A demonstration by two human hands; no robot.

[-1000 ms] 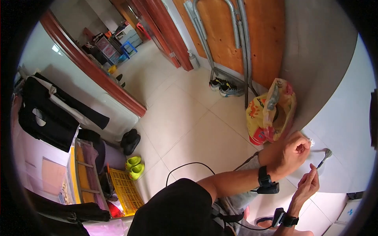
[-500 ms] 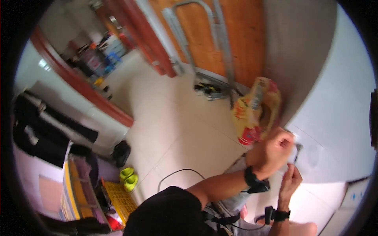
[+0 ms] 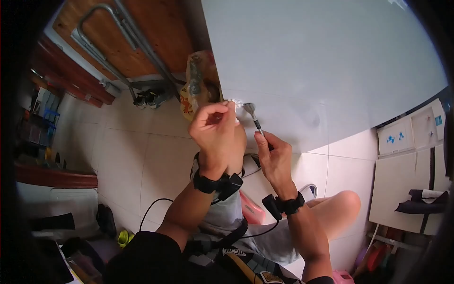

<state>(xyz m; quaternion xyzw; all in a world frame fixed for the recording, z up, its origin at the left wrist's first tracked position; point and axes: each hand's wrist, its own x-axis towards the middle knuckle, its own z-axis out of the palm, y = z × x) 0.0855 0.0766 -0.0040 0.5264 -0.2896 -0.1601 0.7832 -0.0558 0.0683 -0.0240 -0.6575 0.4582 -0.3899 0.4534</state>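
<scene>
The left hand (image 3: 215,130) is raised with the palm side toward the wearer, fingers curled, a small white piece (image 3: 234,102) pinched at the fingertips; its exact form is too small to tell. The right hand (image 3: 274,154) is closed on the handle of a hand tool (image 3: 252,112) with a flared grey head and a dark ribbed neck, thumb along the upper side. The hands are apart, with the tool head just beside the white piece; whether the two touch cannot be told.

Recommended handling: grip the tool close to its neck for control of the head. Brace the left wrist against the leg, so that the white piece does not waver. Use short, light strokes; heavy pressure could knock the piece from the fingertips.

Each wrist carries a black strapped unit. The cable (image 3: 153,203) on the left should hang clear of the forearm.

Beyond the hands stands a large pale panel (image 3: 302,57). A patterned bag (image 3: 187,102) rests near its left edge, with shoes (image 3: 147,98) and a metal frame (image 3: 139,35) farther left. A white cabinet (image 3: 402,177) stands to the right.
</scene>
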